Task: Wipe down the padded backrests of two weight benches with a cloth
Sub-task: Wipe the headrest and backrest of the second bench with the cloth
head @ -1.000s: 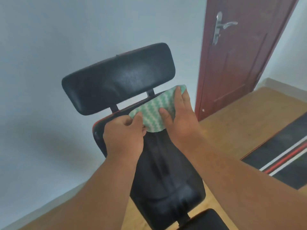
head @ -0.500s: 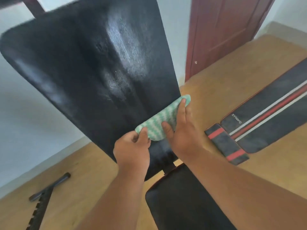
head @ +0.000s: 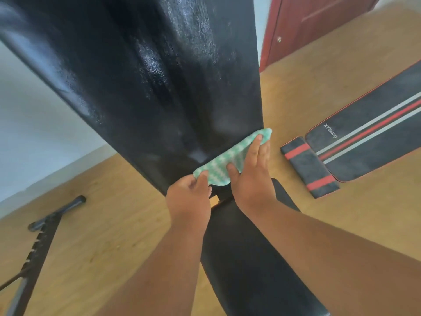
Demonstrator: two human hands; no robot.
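A black padded backrest (head: 159,87) rises tilted in front of me and fills the upper middle of the view, with damp streaks on it. A green-and-white patterned cloth (head: 230,158) lies against its lower edge. My left hand (head: 189,197) pinches the cloth's left corner between thumb and curled fingers. My right hand (head: 252,176) presses the cloth flat against the pad with straight fingers. Below both hands sits the black seat pad (head: 248,265). A second bench pad (head: 369,133), black with red and grey stripes, lies flat on the floor at the right.
The floor is light wood (head: 109,224). A black metal frame with a toothed rail (head: 38,245) lies at the lower left. A dark red door (head: 307,26) stands at the upper right, and a pale wall (head: 34,124) is on the left.
Both hands have slid the cloth down the backrest from its top to its lower edge. My view has dropped and moved closer, so the headrest is out of sight.
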